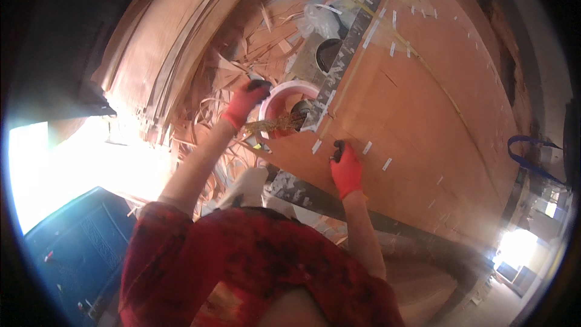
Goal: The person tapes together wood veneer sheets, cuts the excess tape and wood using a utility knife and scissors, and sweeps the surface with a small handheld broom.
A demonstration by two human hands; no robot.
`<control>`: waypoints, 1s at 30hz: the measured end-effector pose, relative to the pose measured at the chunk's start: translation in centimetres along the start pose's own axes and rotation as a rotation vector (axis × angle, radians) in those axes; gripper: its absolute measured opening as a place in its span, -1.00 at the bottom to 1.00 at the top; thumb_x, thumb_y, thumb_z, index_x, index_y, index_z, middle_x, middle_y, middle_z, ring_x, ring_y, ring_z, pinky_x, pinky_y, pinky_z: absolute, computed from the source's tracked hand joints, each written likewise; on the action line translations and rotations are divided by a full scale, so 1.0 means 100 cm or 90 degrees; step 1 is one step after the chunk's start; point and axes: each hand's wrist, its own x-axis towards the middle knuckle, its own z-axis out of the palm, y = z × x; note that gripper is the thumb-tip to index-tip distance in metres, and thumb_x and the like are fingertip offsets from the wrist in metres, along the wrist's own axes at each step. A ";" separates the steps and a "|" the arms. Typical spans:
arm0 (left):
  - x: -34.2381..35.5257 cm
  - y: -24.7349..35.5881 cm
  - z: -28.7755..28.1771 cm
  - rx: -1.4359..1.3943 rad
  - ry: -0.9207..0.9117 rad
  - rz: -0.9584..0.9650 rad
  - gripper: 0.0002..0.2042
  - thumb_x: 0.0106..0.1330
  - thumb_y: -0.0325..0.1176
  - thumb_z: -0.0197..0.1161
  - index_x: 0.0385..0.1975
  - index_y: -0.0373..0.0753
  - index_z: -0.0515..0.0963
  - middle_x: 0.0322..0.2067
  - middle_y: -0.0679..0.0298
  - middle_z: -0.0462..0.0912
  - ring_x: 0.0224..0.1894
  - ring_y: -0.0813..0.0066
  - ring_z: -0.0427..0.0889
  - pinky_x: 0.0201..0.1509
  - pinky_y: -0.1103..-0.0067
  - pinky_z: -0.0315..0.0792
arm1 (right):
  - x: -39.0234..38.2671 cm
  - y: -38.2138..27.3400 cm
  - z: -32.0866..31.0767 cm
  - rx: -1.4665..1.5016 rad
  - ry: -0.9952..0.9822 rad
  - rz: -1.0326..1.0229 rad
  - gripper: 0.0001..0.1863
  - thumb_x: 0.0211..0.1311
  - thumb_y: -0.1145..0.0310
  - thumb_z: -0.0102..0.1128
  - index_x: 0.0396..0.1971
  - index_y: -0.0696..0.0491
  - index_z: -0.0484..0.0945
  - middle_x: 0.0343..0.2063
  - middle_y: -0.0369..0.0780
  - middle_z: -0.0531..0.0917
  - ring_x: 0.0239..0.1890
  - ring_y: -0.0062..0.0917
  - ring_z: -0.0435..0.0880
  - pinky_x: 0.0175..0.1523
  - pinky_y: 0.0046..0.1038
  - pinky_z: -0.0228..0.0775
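Note:
A large reddish-brown wood veneer sheet (417,103) lies on the work surface, with several short white tape pieces (387,163) stuck on it. My right hand (347,171), in a red glove with dark fingertips, rests on the sheet near its left edge, fingers curled together. Whatever it may hold is hidden. Off the sheet, my left hand (245,103), gloved alike, is raised beside the rim of a pink round tub (278,98). Its fingers are curled and slightly blurred; I cannot make out anything in them. A ragged brownish strip (272,125) crosses the tub's near side.
Tall stacked veneer sheets (151,42) stand at the left. Veneer scraps (266,36) litter the floor beyond the tub, near a clear plastic bag (319,21). A dark, tape-spotted edge (354,42) runs along the work surface. A blue box (78,248) sits at lower left.

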 end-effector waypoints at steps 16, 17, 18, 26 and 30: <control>0.462 0.053 0.021 0.553 0.011 0.150 -0.57 0.25 -0.02 0.24 0.01 -0.16 0.64 -0.12 0.00 0.74 -0.03 0.04 0.72 0.05 0.23 0.54 | 0.011 -0.021 -0.003 0.041 -0.010 0.193 -0.56 0.10 0.44 0.30 0.05 0.03 0.52 0.01 -0.05 0.63 0.09 -0.10 0.61 0.14 -0.19 0.47; 0.488 0.045 0.041 0.556 0.021 0.131 -0.50 0.21 0.00 0.27 0.09 -0.15 0.59 -0.06 -0.01 0.72 0.04 0.05 0.69 0.11 0.25 0.52 | 0.011 -0.023 -0.002 0.023 -0.010 0.238 -0.57 0.10 0.45 0.31 0.03 0.03 0.53 -0.01 -0.06 0.63 0.08 -0.12 0.62 0.14 -0.20 0.48; 0.508 0.039 0.056 0.492 0.005 0.087 -0.40 0.12 0.02 0.33 0.14 -0.17 0.56 0.02 -0.03 0.67 0.12 0.07 0.64 0.20 0.29 0.47 | 0.012 -0.025 0.000 0.003 -0.019 0.233 -0.57 0.10 0.45 0.31 0.03 0.04 0.53 -0.02 -0.05 0.63 0.08 -0.10 0.61 0.14 -0.19 0.48; 0.563 -0.001 0.079 0.312 -0.195 0.024 -0.75 0.10 -0.32 0.36 -0.23 -0.24 0.73 -0.21 0.16 0.78 -0.10 0.20 0.73 0.05 0.36 0.56 | 0.004 -0.034 0.008 0.008 -0.004 0.324 -0.53 0.09 0.47 0.33 0.05 0.09 0.51 0.01 -0.01 0.59 0.07 0.01 0.57 0.12 -0.14 0.47; 0.540 0.026 0.015 -0.234 -0.159 -0.016 -0.68 0.31 -0.41 0.30 0.05 -0.33 0.60 -0.07 0.15 0.71 -0.03 0.29 0.68 0.17 0.44 0.50 | 0.012 -0.054 -0.002 -0.022 0.028 0.292 -0.50 0.07 0.44 0.36 0.07 0.09 0.50 -0.09 -0.06 0.65 -0.02 -0.14 0.65 0.06 -0.21 0.52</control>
